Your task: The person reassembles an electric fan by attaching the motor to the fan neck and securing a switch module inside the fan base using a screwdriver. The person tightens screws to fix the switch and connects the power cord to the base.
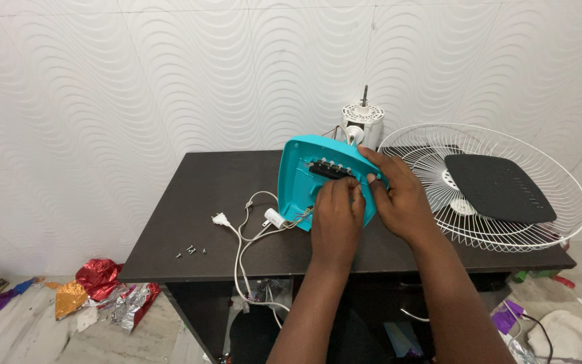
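A turquoise fan base shell (296, 176) stands tilted on the dark table (203, 202), its open inside facing me, with a black switch block (330, 168) across it. My left hand (337, 214) presses its fingertips into the shell just below the switch block. My right hand (399, 195) grips the shell's right edge, thumb over the rim. Whether a small part sits between the left fingers is hidden. A white fan motor (363, 121) stands behind the shell, joined to it by thin wires.
A white wire fan guard (493, 182) lies at the table's right with a black panel (498, 187) on it. A white power cord with plug (222, 219) and a small white capacitor (274, 218) trail left. Several loose screws (191, 251) lie near the front edge. Foil scraps (99, 290) litter the floor.
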